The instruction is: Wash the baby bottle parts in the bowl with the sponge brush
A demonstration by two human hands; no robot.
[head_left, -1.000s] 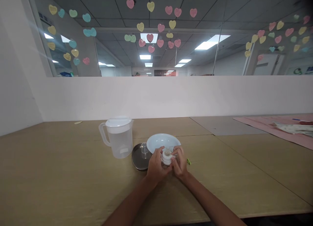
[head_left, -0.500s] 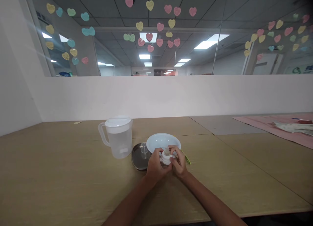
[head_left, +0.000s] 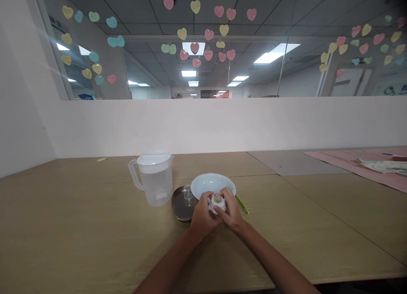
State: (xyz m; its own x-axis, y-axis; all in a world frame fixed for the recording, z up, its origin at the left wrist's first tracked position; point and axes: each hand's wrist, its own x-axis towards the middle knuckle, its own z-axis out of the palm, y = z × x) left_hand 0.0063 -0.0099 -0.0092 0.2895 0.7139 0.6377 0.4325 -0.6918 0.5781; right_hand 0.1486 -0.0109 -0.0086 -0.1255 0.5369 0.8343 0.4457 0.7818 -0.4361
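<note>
A small bottle with a white collar and a translucent nipple on top is held upright between both hands, in front of a white bowl. My left hand wraps round its left side. My right hand grips the right side of the collar, the thumb lying across its front. The bottle's lower part is hidden by the fingers. Left of the hands, a clear dome-shaped cap rests on a dark metal tray.
A lidded clear pitcher with liquid stands left of the tray. A green strip-like object lies right of the bowl. At the far right is a pink cloth with items on it. A white wall rises behind the table.
My right hand has shifted its hold on the collar, with the thumb now further across the front and the fingers further round it. My left hand stays in about the same place.
</note>
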